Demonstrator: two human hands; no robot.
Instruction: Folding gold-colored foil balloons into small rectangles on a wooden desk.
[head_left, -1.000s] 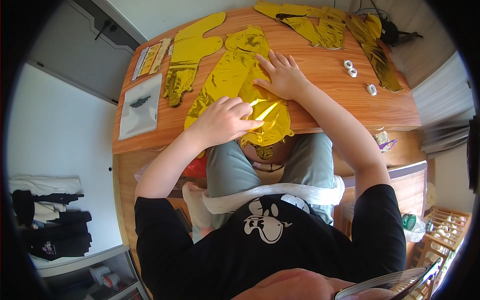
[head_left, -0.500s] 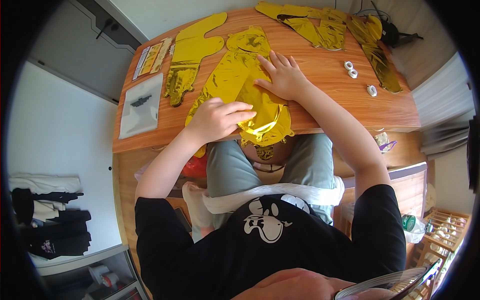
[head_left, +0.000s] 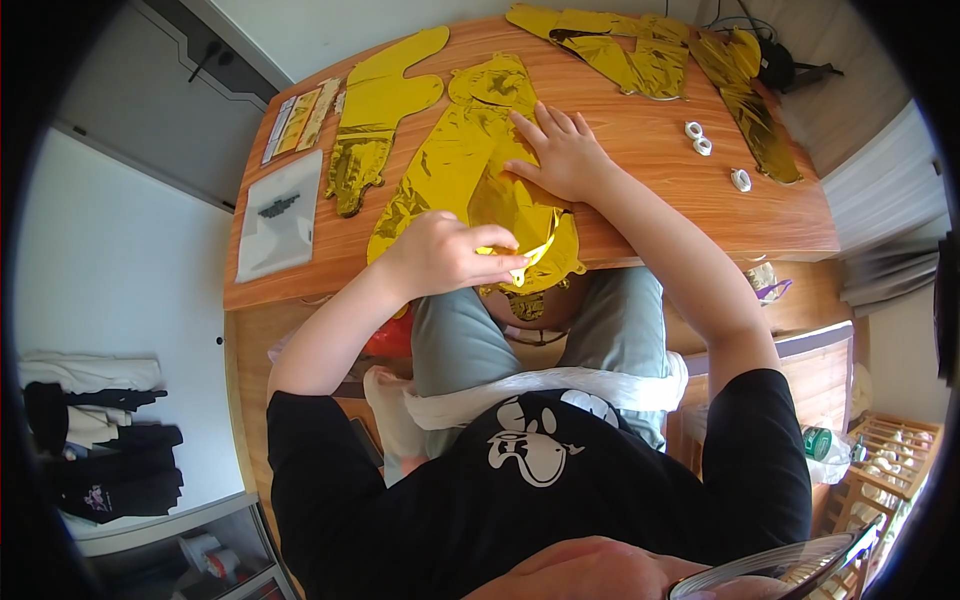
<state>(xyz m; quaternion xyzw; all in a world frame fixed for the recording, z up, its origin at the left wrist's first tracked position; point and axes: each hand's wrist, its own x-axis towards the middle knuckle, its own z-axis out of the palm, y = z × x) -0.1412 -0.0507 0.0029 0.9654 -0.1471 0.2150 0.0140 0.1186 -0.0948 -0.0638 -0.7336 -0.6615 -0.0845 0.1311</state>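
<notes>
A flat, uninflated gold foil balloon (head_left: 450,150) lies on the wooden table in front of me, its rounded near end reaching past the table's front edge. My left hand (head_left: 440,255) is closed at that near end, thumb and fingers pinching a raised, creased edge of the foil. Fingers spread, my right hand (head_left: 568,160) lies flat on the balloon's right side and the table next to it. Under the left palm part of the foil is hidden.
More flat gold foil balloons lie at the left (head_left: 385,95), the back (head_left: 625,55) and the far right (head_left: 745,105). Small white rolls (head_left: 700,140) sit on the right. A clear plastic bag (head_left: 280,220) and a printed card (head_left: 290,125) lie at the left edge of the table (head_left: 270,285).
My left hand has shifted a little right and toward me, its fingers now closed on the lifted foil edge. My right hand stays pressed in place.
</notes>
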